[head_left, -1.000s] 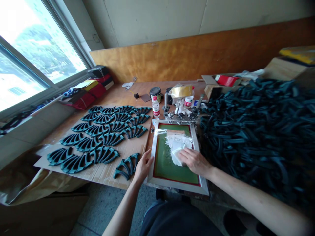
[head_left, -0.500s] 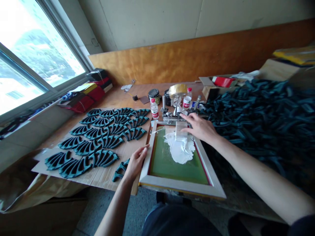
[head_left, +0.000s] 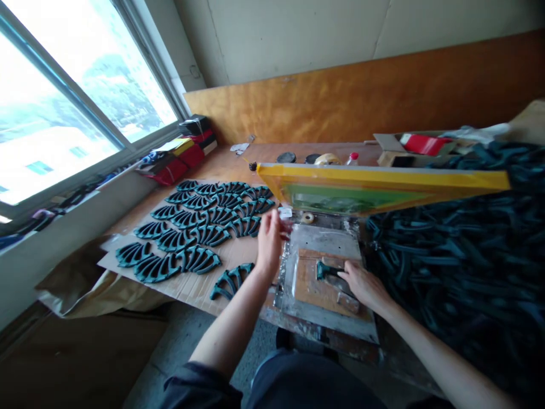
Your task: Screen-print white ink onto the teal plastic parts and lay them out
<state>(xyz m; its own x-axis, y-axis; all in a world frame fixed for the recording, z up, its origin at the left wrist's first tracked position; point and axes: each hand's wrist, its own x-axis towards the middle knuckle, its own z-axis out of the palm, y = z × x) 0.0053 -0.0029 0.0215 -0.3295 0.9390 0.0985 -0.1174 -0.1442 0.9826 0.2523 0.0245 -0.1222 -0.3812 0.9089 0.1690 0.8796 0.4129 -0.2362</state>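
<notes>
My right hand pinches the end of a dark green, T-shaped piece like a razor handle. The piece lies over a brown wooden jig on a grey metal base plate. My left hand is raised left of the base plate, below the lifted frame; its fingers point up, partly blurred, and I see nothing in them. Tilted up behind the plate, the screen-printing frame shows its yellow-taped edge and green mesh. The paste on its upper side is hidden.
On the left, rows of dark green pieces lie fanned out on cardboard. A big heap of the same pieces fills the right. A tape roll sits by the hinge. Boxes stand by the window.
The screen frame has swung up from flat, uncovering the base plate and jig. My right hand has left the squeegee and now holds a green piece. My left hand has moved up off the frame's side.
</notes>
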